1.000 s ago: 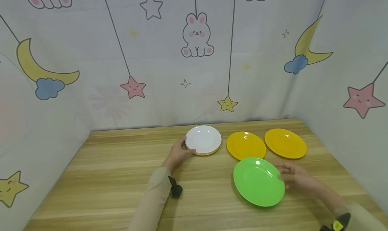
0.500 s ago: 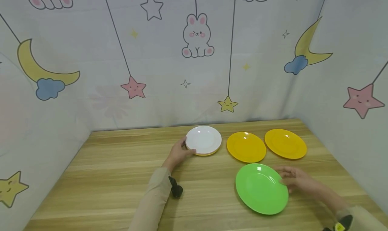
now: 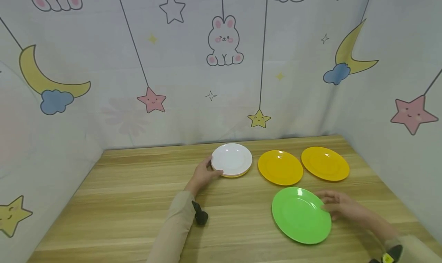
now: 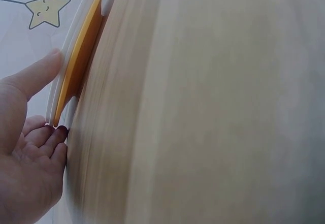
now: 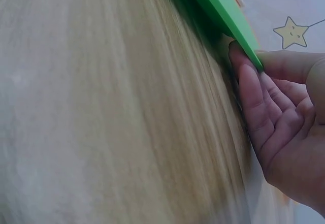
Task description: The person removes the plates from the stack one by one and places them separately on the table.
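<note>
A white plate (image 3: 231,159) lies on top of a yellow-orange plate (image 4: 79,56), whose edge shows beneath it at the back middle of the table. My left hand (image 3: 202,175) holds this stack by its left side, with the thumb at the front rim. On the right, my right hand (image 3: 340,205) pinches the right rim of a green plate (image 3: 301,216). The thumb (image 5: 287,65) lies over that rim and the fingers (image 5: 256,104) are beneath it. Whether the green plate touches the table along its far side cannot be made out.
Two yellow plates, a left one (image 3: 280,167) and a right one (image 3: 325,163), lie side by side behind the green plate. The wooden table (image 3: 114,209) ends at a cloth wall (image 3: 186,117) printed with stars, moons and a rabbit.
My right hand has brought the green plate toward me and slightly right, away from the left yellow plate that it overlapped in view. The left hand stays at the stack.
</note>
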Demonstrator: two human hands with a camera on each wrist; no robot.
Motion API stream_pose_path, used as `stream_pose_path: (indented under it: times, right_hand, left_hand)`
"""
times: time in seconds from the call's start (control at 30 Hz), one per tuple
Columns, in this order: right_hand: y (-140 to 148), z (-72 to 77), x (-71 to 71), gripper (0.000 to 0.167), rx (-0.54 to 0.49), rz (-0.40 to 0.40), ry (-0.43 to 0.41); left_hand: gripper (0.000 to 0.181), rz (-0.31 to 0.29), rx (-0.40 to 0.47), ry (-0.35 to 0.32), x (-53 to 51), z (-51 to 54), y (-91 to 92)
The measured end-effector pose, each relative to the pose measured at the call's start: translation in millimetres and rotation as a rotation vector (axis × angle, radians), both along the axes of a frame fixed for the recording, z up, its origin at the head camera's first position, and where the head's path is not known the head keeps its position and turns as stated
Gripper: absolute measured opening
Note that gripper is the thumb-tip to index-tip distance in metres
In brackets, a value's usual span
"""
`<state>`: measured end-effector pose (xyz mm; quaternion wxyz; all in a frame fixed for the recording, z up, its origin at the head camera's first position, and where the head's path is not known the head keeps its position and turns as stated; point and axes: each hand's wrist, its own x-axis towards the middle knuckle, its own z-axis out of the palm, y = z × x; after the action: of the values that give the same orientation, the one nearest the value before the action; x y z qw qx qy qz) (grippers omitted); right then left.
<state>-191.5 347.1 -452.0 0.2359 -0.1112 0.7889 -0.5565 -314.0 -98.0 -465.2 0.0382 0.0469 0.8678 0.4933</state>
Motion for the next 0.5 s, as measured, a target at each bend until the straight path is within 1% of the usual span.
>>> stream_pose_path:
  times: [0.07,0.27,0.4,0.5]
  right_hand:
    - [-1.1,1.3,0.2,0.059,0.025,-0.015,0.005]
    - [-4.3,4.4,-0.6,0.059,0.104,-0.045,0.058]
    - [-4.1,6.2,-1.0,0.056,0.140,-0.061,0.083]
    - [-3.9,7.2,-1.1,0.054,0.146,-0.065,0.091]
  left_hand:
    - [0.085,-0.001,0.004,-0.001,0.5,0.5,0.2]
    - [0.085,0.003,0.013,-0.006,1.6,0.8,0.7]
    - [0.085,0.004,0.016,-0.009,2.1,0.9,0.7]
    - [0.085,0.005,0.017,-0.010,2.4,0.8,0.7]
